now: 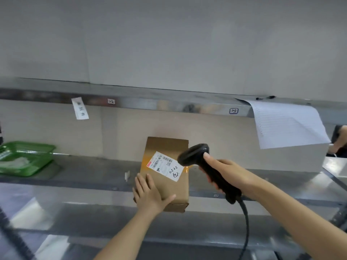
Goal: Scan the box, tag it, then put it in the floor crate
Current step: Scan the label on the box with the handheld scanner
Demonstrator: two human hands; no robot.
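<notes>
Scanning looks underway: the left hand (148,194) rests flat, unclenched, on the brown cardboard box (166,188) while the right hand (223,175), at its three o'clock, grips the black corded handheld scanner (195,155) aimed at the white shipping label (165,166); tagging and crating remain.

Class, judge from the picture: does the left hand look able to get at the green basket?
Probably not yet: the left hand is flat on the box, and the green basket sits far left along the shelf, though nothing blocks the way.

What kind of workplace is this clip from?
Probably a parcel sorting or returns station. A cardboard box carries a printed shipping label, the right hand aims a corded barcode scanner at it, and the metal shelves bear small tags.
</notes>
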